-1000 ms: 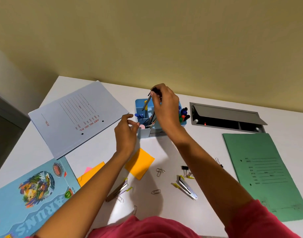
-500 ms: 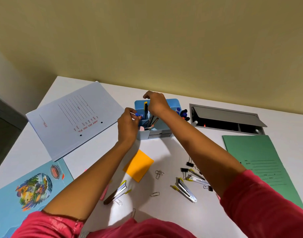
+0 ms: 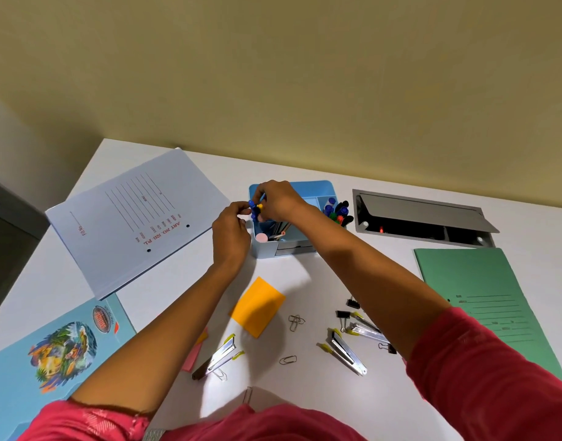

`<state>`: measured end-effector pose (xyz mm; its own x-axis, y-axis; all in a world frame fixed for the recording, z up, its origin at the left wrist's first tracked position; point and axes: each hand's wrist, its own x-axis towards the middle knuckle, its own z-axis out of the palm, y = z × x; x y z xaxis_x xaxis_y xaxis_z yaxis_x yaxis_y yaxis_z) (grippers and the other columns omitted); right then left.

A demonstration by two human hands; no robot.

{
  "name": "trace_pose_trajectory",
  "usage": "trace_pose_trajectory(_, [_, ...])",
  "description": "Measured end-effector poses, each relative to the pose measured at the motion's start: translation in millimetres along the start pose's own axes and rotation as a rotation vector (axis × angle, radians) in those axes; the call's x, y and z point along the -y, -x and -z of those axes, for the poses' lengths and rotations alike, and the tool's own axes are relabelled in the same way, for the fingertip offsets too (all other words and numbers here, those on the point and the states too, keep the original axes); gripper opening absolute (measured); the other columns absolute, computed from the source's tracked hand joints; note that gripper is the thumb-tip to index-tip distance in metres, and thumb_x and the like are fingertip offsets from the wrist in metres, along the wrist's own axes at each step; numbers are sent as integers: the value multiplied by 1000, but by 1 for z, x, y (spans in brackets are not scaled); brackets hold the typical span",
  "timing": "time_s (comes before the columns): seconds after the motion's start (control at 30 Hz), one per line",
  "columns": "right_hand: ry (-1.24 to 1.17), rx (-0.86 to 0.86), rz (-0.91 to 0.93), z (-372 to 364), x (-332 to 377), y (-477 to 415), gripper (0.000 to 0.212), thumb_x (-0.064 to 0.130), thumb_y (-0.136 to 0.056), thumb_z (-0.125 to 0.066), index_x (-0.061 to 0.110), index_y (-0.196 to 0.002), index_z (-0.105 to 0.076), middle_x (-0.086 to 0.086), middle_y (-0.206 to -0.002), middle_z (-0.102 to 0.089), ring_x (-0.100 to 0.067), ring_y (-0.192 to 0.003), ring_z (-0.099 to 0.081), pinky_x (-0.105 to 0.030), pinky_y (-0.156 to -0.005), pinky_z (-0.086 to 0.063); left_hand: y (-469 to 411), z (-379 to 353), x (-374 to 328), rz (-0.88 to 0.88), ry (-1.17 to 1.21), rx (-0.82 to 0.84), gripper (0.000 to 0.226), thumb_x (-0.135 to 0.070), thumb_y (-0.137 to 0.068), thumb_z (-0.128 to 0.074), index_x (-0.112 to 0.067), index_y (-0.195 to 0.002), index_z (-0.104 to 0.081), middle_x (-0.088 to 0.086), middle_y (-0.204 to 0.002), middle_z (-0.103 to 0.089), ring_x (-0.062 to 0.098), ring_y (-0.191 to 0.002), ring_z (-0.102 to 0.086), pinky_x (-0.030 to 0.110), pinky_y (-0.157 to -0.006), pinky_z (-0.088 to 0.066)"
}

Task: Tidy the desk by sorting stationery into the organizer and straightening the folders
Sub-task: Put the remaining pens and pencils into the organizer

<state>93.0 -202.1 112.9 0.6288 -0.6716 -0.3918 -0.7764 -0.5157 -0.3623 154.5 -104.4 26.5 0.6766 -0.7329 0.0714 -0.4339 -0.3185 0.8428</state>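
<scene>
The light blue desk organizer point(image 3: 319, 190) stands at the back of the white desk, with pens and a pink eraser point(image 3: 261, 238) inside. Both hands meet at its left corner. My left hand point(image 3: 230, 237) pinches the top of a blue pen point(image 3: 253, 209) standing in the organizer. My right hand point(image 3: 281, 202) curls over the rim and pinches a yellow-tipped pen point(image 3: 260, 205) right beside it. A pale grey-blue folder point(image 3: 136, 224) lies skewed at the left, a green folder point(image 3: 486, 300) at the right, and an illustrated blue folder point(image 3: 50, 354) at the near left.
Coloured markers point(image 3: 337, 211) fill the organizer's right compartment. Loose on the desk are an orange sticky pad point(image 3: 257, 307), a pink note point(image 3: 194, 356), three silver staplers point(image 3: 221, 358) point(image 3: 346, 351) point(image 3: 367, 331), paper clips point(image 3: 295, 321) and black binder clips point(image 3: 343, 314). An open grey cable hatch point(image 3: 422, 214) sits at the back right.
My right hand has dropped from above the organizer's middle to its left corner. My left hand rose from the front edge to meet it at the pen tops.
</scene>
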Motion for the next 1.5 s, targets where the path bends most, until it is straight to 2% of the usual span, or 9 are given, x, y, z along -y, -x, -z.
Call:
trace_pose_trajectory(0.17, [-48, -16, 30, -5, -4, -4, 33, 14, -77, -76, 9, -107, -65, -10, -113, -66, -22, -95, -59, -26, -73, -44, 3, -2, 5, 41, -23, 36, 44, 13, -89, -40, -5, -125, -58, 12, -123, -63, 26, -109, -60, 30, -96, -45])
trace_pose_trajectory(0.33, [-215, -238, 38, -2, -12, 3, 29, 20, -83, -72, 7, -109, -65, -14, -111, -65, -27, -102, -60, -39, -90, -50, 4, -2, 5, 172, 33, 73, 22, -2, -91, -53, -3, -111, -62, 14, -110, -66, 27, -100, -62, 26, -84, -44])
trace_pose_trajectory(0.4, [-305, -393, 59, -2, -16, 15, 23, 15, -86, -68, 6, -107, -66, -12, -107, -66, -24, -100, -60, -35, -88, -49, 4, -2, 5, 280, 51, 91, 15, -12, -90, -57, -1, -97, -65, 14, -99, -69, 29, -92, -64, 28, -80, -47])
trace_pose_trajectory(0.57, [-498, -751, 42, -19, -33, 62, 15, 3, -87, -62, 9, -101, -66, -7, -100, -63, -12, -90, -57, -17, -78, -46, 4, -2, 9, 415, 78, 161, 34, -28, -91, -57, -5, -68, -64, 15, -74, -69, 26, -67, -64, 41, -84, -56])
trace_pose_trajectory(0.73, [-634, -933, -77, -55, -69, 115, 20, -5, -85, -54, 7, -96, -66, -6, -90, -62, -12, -79, -57, -7, -71, -42, 14, 1, 12, 448, 134, 222, 38, -38, -88, -62, -3, -73, -68, 14, -74, -71, 24, -67, -65, 39, -82, -56])
trace_pose_trajectory(0.87, [-566, -773, -218, -86, -96, 130, 34, -8, -85, -48, 6, -112, -63, -15, -98, -65, -27, -91, -61, -21, -77, -45, 17, 1, 7, 427, 129, 243, 33, -34, -90, -61, -9, -69, -65, 10, -71, -68, 21, -62, -63, 36, -78, -57])
trace_pose_trajectory(1.07, [-600, -431, -174, -97, -107, 128, 52, 1, -94, -46, 15, -143, -38, -16, -134, -54, -28, -118, -54, -30, -97, -42, 26, 1, -1, 451, 179, 302, 21, -20, -93, -57, -12, -73, -57, 3, -66, -63, 4, -38, -61, 16, -38, -49])
trace_pose_trajectory(1.2, [-623, -419, -178, -98, -100, 118, 46, 2, -97, -45, 11, -141, -41, -15, -138, -52, -30, -120, -54, -25, -97, -40, 41, 2, -4, 530, 295, 329, 18, -16, -93, -57, -10, -76, -58, 14, -80, -68, 20, -61, -68, 28, -50, -58])
trace_pose_trajectory(1.5, [-596, -435, -243, -99, -99, 109, 42, -2, -97, -40, 8, -138, -46, -11, -141, -50, -25, -129, -48, -25, -105, -35, 90, -18, -12, 693, 487, 488, 26, -24, -90, -61, 0, -83, -65, 18, -79, -69, 26, -62, -69, 34, -57, -60])
